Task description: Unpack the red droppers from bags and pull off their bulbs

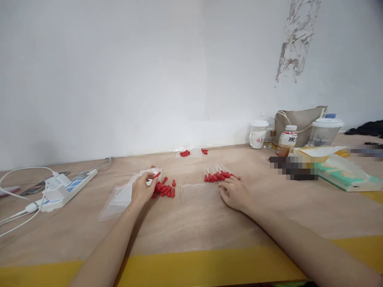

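My left hand (pixel 143 189) pinches a red rubber dropper bulb (pixel 156 175) between thumb and fingertips. Below and right of it lies a loose heap of red bulbs (pixel 165 190). My right hand (pixel 235 193) rests at the right end of a row of thin clear glass tubes (pixel 200 195). Its fingers curl down together, and whatever they grip is hidden. Just beyond those fingertips, droppers with red bulbs fitted (pixel 216 175) lie side by side, glass stems pointing to the wall.
Clear plastic bags (pixel 115 202) lie under and beside my left hand. Further left is a white power strip (pixel 70 189) with cables. Small bags of red pieces (pixel 185 153) lie by the wall. At right stand a paper cup (pixel 258 135), a bottle (pixel 286 141) and a tissue pack (pixel 348 175).
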`<state>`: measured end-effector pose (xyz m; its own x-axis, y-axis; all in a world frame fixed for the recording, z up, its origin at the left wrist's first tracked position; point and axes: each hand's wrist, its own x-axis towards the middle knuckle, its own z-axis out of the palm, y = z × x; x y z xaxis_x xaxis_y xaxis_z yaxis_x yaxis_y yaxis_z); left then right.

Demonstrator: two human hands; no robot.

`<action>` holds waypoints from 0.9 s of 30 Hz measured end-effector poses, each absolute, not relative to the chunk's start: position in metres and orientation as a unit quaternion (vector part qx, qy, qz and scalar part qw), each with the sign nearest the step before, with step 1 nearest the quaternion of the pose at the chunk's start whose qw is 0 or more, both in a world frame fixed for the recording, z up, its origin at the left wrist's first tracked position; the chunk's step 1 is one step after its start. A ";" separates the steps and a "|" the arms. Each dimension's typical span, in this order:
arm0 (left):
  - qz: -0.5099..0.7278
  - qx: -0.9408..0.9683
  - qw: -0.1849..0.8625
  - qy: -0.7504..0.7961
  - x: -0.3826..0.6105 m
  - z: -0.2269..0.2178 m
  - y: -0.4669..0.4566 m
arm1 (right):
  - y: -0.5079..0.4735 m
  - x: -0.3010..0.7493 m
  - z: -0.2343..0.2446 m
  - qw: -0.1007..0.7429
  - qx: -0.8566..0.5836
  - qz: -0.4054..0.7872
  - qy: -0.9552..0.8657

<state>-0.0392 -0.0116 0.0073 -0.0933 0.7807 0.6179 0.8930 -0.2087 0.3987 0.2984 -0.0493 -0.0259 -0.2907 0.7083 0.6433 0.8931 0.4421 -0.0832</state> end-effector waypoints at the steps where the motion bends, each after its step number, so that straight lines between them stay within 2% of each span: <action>1: -0.389 -0.673 0.060 -0.627 -0.040 0.006 -0.011 | -0.051 0.297 -0.025 0.307 -0.507 -0.144 -0.792; 6: -0.371 -0.692 0.045 -0.617 -0.042 0.004 -0.010 | -0.058 0.293 -0.021 0.290 -0.506 -0.125 -0.803; 15: -0.332 -0.702 0.064 -0.627 -0.039 0.009 -0.014 | -0.049 0.291 -0.022 0.334 -0.526 -0.112 -0.774; 22: -0.364 -0.688 0.051 -0.625 -0.041 0.007 -0.012 | -0.048 0.294 -0.019 0.340 -0.552 -0.085 -0.756; 27: -0.386 -0.665 0.082 -0.635 -0.040 0.010 -0.014 | -0.041 0.302 -0.019 0.354 -0.574 -0.055 -0.736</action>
